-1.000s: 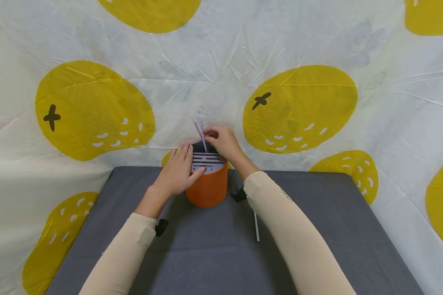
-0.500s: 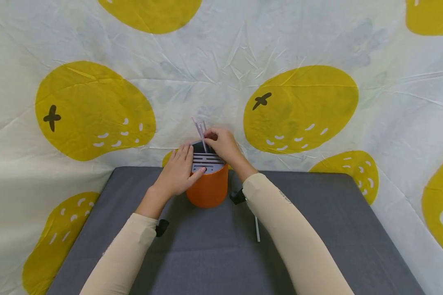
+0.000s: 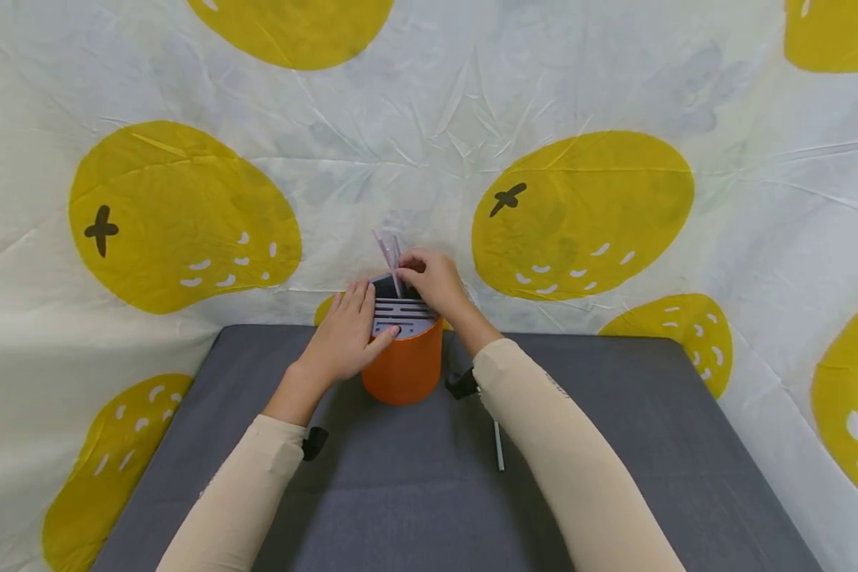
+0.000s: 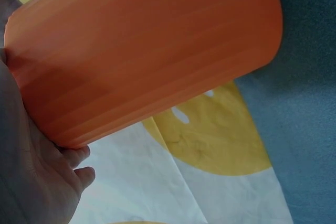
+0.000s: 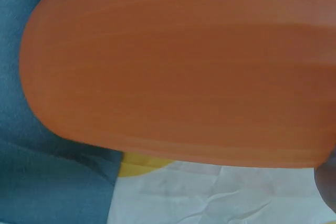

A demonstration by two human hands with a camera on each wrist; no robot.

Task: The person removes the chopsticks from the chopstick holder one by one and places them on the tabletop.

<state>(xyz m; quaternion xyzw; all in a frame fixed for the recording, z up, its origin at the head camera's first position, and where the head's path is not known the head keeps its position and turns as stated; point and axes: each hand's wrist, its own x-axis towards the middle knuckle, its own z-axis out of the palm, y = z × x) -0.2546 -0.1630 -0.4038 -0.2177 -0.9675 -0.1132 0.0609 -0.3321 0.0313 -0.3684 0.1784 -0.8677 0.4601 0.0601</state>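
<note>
An orange cylindrical holder [image 3: 403, 370] stands at the back of the table, with a grey slotted top [image 3: 404, 311] and a dark opening behind the slots. Thin, pale, translucent sticks [image 3: 387, 252] lean up out of that opening. My left hand [image 3: 339, 338] rests on the holder's left rim, fingers extended and thumb lying over the front of the top. With bent fingers, my right hand [image 3: 434, 284] pinches a thin translucent stick at the opening's right; its lower part is hidden. Both wrist views are mostly filled by the orange wall [image 4: 147, 51].
Another thin pale stick [image 3: 499, 446] lies on the dark grey tabletop [image 3: 400, 492], partly hidden by the right forearm. A white cloth [image 3: 400, 103] printed with yellow fruit hangs close behind the holder.
The right hand shifts very slightly at the opening, and the sticks' upper ends move a little apart. The left hand stays on the rim.
</note>
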